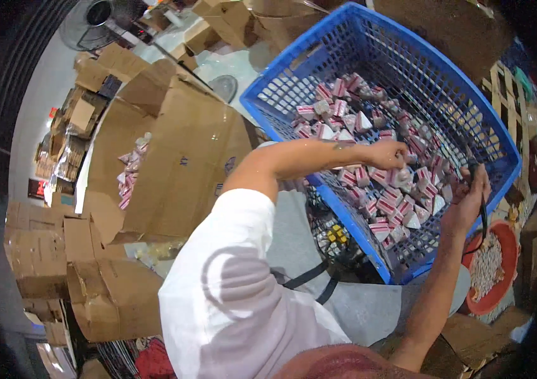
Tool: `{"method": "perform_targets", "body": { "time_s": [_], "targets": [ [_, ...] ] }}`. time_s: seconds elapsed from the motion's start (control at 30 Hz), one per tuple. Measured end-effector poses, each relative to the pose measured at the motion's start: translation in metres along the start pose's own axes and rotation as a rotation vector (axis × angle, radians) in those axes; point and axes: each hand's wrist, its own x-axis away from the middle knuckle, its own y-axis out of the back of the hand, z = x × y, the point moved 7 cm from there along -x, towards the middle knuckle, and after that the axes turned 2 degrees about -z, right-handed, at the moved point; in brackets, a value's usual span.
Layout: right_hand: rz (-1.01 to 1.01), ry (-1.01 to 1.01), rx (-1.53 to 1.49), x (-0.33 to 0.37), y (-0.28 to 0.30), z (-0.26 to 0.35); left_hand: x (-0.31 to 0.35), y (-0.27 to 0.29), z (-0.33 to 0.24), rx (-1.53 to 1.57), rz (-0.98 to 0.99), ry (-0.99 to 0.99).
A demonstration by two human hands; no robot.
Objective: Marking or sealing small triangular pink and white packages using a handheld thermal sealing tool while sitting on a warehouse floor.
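A large blue plastic basket (325, 189) with slotted walls holds many small wedge-shaped pieces (390, 203), striped pink and white like slices of layer cake, some in shiny clear wrap. My left hand (387, 153) reaches over the basket's near left rim, its fingers curled down among the pieces. What lies in its fingertips is too small to make out. Along the basket's right side, my right hand (466, 199) is low inside the wall with bent fingers close to the pieces. Its grip is partly hidden. A dark strap hangs by its wrist.
An open cardboard box (183, 158) stands left of the basket, with more striped pieces (131, 170) inside. A red basin (494, 268) of small pale bits sits at the right. Stacked cartons (107, 287) and a fan (99, 14) are on the left; a wooden pallet (507, 104) leans far right.
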Motion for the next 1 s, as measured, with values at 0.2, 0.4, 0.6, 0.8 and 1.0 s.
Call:
{"method": "perform_targets", "body": {
  "time_s": [0.2,0.4,0.6,0.8,1.0],
  "targets": [
    [0.07,0.27,0.436,0.009,-0.01,-0.047,0.067,0.048,-0.138,0.502,-0.127,-0.059],
    [0.154,0.374,0.48,0.054,-0.046,-0.053,0.103,0.013,-0.11,0.981,-0.112,0.252],
    [0.122,0.372,0.467,0.067,-0.047,-0.028,0.114,0.023,-0.128,0.969,-0.118,0.151],
    [0.352,0.488,0.39,0.124,-0.051,0.02,0.129,0.054,-0.105,0.857,-0.345,0.107],
    [0.582,0.546,0.769,0.144,-0.071,0.024,0.137,0.078,-0.094,0.884,-0.465,0.053]
  ]
}}
